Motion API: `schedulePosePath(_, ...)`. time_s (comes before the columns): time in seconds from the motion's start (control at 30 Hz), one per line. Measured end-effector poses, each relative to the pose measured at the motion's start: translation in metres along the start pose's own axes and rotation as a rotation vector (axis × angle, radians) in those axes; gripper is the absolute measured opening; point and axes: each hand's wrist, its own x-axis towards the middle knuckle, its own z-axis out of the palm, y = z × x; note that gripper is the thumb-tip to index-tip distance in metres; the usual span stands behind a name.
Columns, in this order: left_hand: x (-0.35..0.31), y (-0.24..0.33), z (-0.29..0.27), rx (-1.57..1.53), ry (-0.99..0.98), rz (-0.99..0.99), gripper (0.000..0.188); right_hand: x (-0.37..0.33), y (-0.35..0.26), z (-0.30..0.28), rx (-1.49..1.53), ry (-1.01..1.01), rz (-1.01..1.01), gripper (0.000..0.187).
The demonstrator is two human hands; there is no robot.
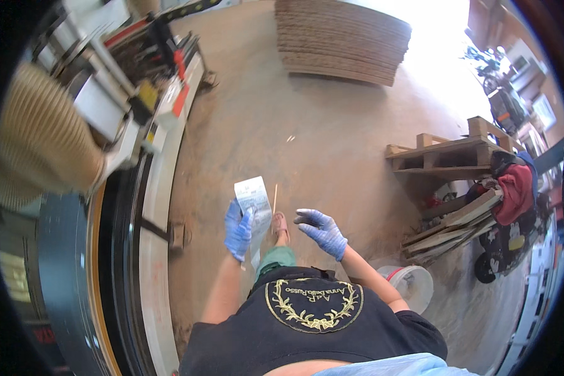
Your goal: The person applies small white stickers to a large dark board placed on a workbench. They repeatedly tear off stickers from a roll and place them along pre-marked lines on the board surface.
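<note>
My left hand, in a blue glove, is closed around a long white paper strip with printing on it. The strip stands up above the fingers, and its lower end hangs down past my wrist. To its right, my right hand is apart from the paper and holds nothing that I can see. Its gloved fingers point left, loosely bent with a gap between them, and the fingertips look grey.
On the left runs a long machine bed with a thick ribbed hose. A tall stack of boards stands ahead. At right are a wooden pallet, loose wood pieces, a red cloth and a white bucket.
</note>
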Motion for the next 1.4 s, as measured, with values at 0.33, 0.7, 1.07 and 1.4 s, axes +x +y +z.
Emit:
schedulePosePath(0.33,0.211,-0.009,0.076,0.027,-0.289,0.057,0.031,0.212,-0.059,-0.068,-0.004,0.201,-0.203,0.051)
schedulePosePath(0.7,0.435,-0.047,0.155,-0.007,-0.209,0.030,0.027,0.425,-0.103,-0.194,0.031,0.106,-0.241,0.049)
schedulePosePath(1.07,0.668,-0.077,0.230,0.060,-0.062,-0.056,0.029,0.684,-0.154,-0.315,0.006,-0.055,-0.099,0.034)
schedulePosePath(1.4,0.893,-0.116,0.181,0.065,0.025,-0.125,0.028,0.944,-0.150,-0.310,0.105,-0.002,0.000,0.022)
